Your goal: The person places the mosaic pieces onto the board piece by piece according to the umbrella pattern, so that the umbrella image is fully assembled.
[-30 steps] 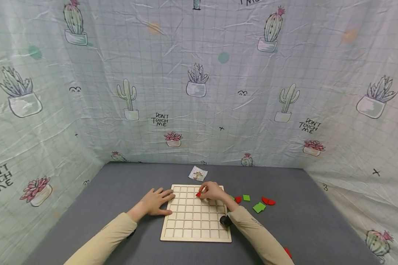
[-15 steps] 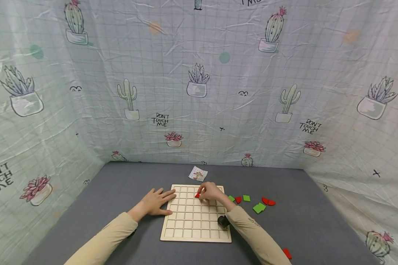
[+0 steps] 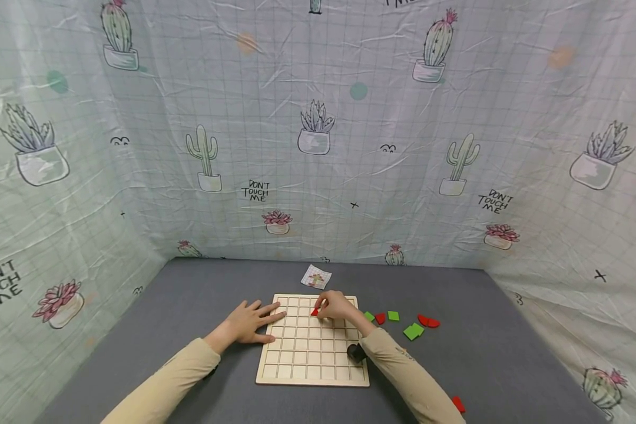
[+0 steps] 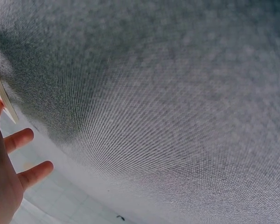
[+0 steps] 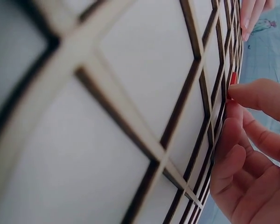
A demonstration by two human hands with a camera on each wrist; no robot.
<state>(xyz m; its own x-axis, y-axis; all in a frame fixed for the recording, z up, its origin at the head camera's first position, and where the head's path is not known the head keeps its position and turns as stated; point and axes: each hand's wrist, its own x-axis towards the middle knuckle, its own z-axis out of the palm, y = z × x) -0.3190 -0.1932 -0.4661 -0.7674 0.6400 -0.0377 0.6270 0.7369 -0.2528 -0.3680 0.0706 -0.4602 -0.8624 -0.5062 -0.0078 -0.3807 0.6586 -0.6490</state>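
the small flat red piece (image 3: 315, 312) is at the far part of the board, up near the row of squares second from the far edge. the right hand (image 3: 335, 305) pinches it with its fingertips, and the other fingers are bent in under the palm. i guess it's held that way because the piece is tiny, and a fingertip pinch lets it fit inside one little square. i can't tell if the piece is flat on the wood or tipped up a bit.

under it is the pale wooden board with raised lines making squares (image 3: 312, 358). the left hand (image 3: 248, 323) is open, its fingers spread, some of them over the board's left edge. that looks like a way to stop the board from sliding.

past the far edge is a small white paper card with a coloured picture (image 3: 316, 277), maybe put there so it's easy to see. to the right, on the dark grey table (image 3: 233, 406), are two overlapping green squares (image 3: 414, 331), a lone green square (image 3: 394, 316) and two red rounded pieces side by side (image 3: 428, 321), probably there to be near the right hand.
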